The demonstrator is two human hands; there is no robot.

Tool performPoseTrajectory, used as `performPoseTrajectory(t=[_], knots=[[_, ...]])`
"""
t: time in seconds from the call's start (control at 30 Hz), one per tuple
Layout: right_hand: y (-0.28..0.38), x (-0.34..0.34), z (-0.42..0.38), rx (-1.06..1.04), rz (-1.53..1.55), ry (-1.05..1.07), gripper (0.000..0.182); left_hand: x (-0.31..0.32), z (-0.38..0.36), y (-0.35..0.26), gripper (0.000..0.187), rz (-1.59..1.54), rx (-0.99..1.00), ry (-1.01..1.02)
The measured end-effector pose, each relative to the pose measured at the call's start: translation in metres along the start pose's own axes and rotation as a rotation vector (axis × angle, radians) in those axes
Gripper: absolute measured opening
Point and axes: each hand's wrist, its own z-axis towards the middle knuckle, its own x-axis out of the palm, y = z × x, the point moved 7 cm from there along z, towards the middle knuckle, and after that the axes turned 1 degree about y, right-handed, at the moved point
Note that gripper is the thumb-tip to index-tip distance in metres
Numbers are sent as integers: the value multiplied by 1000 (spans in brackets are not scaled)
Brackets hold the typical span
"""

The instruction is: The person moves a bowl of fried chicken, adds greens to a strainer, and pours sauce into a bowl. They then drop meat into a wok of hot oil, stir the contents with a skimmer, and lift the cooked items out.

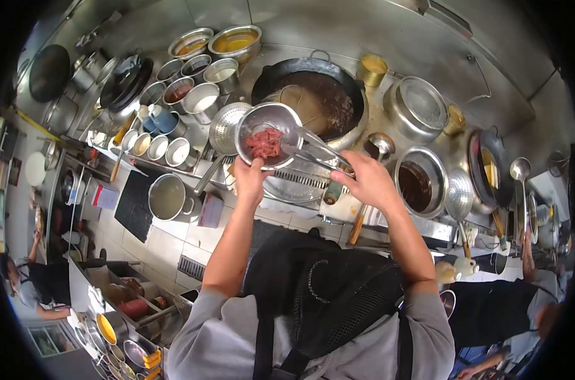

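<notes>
Meat point(264, 144) lies in a metal bowl point(273, 114) that I hold raised in front of the wok. My left hand point(248, 177) grips the bowl, thumb at its near edge, the other fingers hidden below. My right hand point(368, 180) has its grip around metal tongs point(322, 145), whose ends reach inside over the meat; from this angle I can't fairly tell whether they pinch a piece or merely rest there.

To work this well, I'd hold the bowl level with a firm left grip, lift from the side of the heap and squeeze lightly, since the strips look soft and likely to cling together.

Space is tight. A perforated strainer point(224, 126) sits just left of the bowl, its handle slanting toward me near my left wrist, so I'd move that arm sparingly. On the right, a ladle point(381, 145) lies near my knuckles. Farther out on the bench, the wok point(268, 79) contains dark liquid, with a large pot point(420, 104) to its right.
</notes>
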Motion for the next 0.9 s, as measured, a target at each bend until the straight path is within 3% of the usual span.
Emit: performPoseTrajectory(t=[0.1,0.2,0.23,0.27,0.33,0.4,0.53,0.7,0.9], knots=[[-4,3,35,43,-347,76,36,36,16,7,36,122,2,26],[-48,27,83,-3,-476,234,34,70,40,17,36,111,15,118],[-55,20,86,56,-476,273,28,72,58,27,35,265,-20,115],[-54,11,94,58,-481,273,28,74,76,36,35,417,-54,115],[-66,-11,104,196,-464,257,27,90,98,39,34,286,-49,180],[-70,-34,115,193,-488,191,26,106,120,41,24,108,-102,175],[-81,-71,137,262,-494,125,28,123,147,47,30,148,-190,196],[-103,-98,172,280,-518,62,29,134,189,91,25,99,-272,170],[-119,-122,203,304,-570,82,33,131,199,73,23,209,-193,113]])
